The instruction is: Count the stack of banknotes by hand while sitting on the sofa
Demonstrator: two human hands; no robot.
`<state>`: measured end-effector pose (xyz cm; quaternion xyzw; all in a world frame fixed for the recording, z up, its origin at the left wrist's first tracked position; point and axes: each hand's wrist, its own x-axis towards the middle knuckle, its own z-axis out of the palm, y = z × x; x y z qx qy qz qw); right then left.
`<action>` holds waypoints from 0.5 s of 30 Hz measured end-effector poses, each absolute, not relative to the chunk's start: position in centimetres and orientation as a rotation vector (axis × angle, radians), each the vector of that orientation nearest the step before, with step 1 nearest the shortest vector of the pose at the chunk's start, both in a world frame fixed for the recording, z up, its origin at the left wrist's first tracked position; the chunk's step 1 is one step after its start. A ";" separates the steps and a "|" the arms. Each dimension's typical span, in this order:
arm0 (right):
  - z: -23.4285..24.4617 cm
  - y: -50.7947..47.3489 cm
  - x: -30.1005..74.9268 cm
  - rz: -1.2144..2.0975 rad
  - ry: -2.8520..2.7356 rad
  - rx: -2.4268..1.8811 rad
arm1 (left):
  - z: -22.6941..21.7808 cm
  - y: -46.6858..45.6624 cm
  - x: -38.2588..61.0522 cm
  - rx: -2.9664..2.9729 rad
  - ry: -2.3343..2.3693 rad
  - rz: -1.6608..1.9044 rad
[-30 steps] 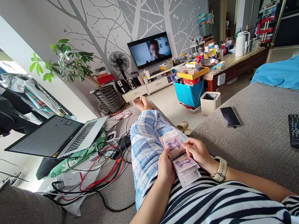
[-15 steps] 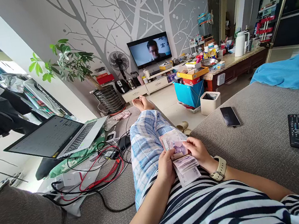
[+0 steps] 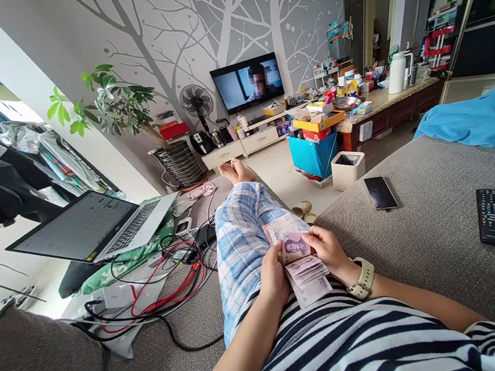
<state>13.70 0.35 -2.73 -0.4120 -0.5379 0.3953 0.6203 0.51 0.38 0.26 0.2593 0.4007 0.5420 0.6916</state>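
Banknotes [image 3: 296,246] were gripped at one side by the left hand [image 3: 273,274], at the other by the right hand [image 3: 330,250]. A phone [image 3: 380,193] was seen on the sofa [image 3: 423,222].

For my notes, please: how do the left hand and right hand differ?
The left hand has a bare wrist; the right hand has a pale watch at its wrist. The left hand holds the left side of the banknotes; the right hand, their right side. Both grip the banknotes.
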 end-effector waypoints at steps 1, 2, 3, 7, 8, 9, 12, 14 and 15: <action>-2.7 0.3 13.7 0.912 -1.237 -0.945 | 0.3 0.4 0.5 0.574 0.893 1.211; -2.7 0.3 13.7 0.916 -1.237 -0.942 | 0.3 0.4 0.5 0.573 0.891 1.211; -2.6 0.3 13.7 0.920 -1.235 -0.937 | 0.2 0.4 0.5 0.575 0.890 1.210; -2.2 0.0 13.7 0.917 -1.216 -0.912 | 0.0 0.4 0.4 0.595 0.882 1.208; -2.1 -0.1 13.7 0.917 -1.210 -0.902 | -0.1 0.4 0.4 0.598 0.876 1.205; -2.0 -0.2 13.6 0.917 -1.208 -0.891 | -0.1 0.4 0.4 0.600 0.870 1.204; -1.7 -0.5 13.6 0.922 -1.212 -0.863 | 0.0 0.4 0.4 0.600 0.872 1.217; -1.6 -0.6 13.6 0.929 -1.217 -0.854 | 0.3 0.2 0.5 0.594 0.881 1.218; -1.5 -0.7 13.6 0.933 -1.220 -0.851 | 0.5 0.1 0.5 0.591 0.884 1.212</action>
